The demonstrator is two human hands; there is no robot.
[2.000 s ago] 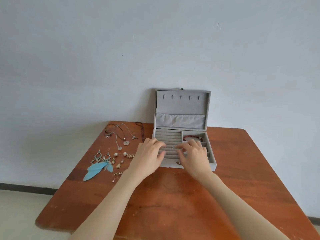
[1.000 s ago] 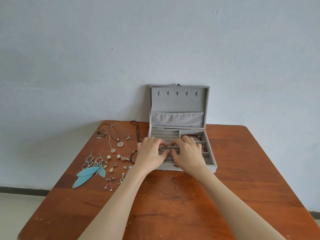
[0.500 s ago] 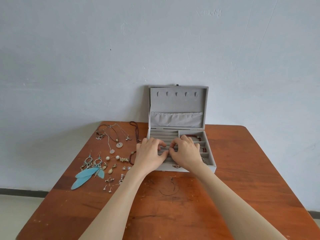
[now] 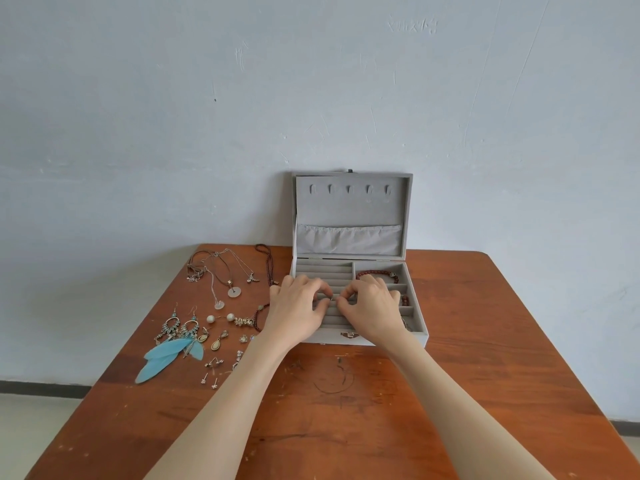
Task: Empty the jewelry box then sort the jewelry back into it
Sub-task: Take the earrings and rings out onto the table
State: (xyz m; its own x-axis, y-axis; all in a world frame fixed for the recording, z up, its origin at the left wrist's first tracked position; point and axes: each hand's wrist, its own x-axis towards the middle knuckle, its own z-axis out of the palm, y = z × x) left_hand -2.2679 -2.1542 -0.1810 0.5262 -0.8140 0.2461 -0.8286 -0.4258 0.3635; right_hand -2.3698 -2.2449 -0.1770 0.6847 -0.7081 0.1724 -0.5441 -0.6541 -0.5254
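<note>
A small metallic piece, probably a ring [image 4: 331, 298], sits right between the two sets of fingertips over the ring-roll section on the left side of the jewelry box [image 4: 360, 306]; it is too small to tell its shape for certain. The padded rolls run left to right across the box, so the slot the piece must go into lies along that same line, directly under both grips, and the push it needs is straight down and slightly away from the person. The left hand [image 4: 298, 310] has thumb and forefinger curled in from the left, the right hand [image 4: 372, 308] pinches from the right, and both grips look closed on or against the piece; neither hand is clearly nearer, since they meet at it. In the right-hand compartments a dark red beaded bracelet [image 4: 377, 273] already lies at the back. The lid [image 4: 351, 213] stands open and upright against the wall, its hooks bare. Out on the worktop [image 4: 485, 341], left of the box, wait the necklaces [image 4: 221, 275], the blue feather earrings [image 4: 173, 344] and a scatter of small studs [image 4: 211, 372], so I judge the sorting to be early, with most pieces not yet returned.
</note>
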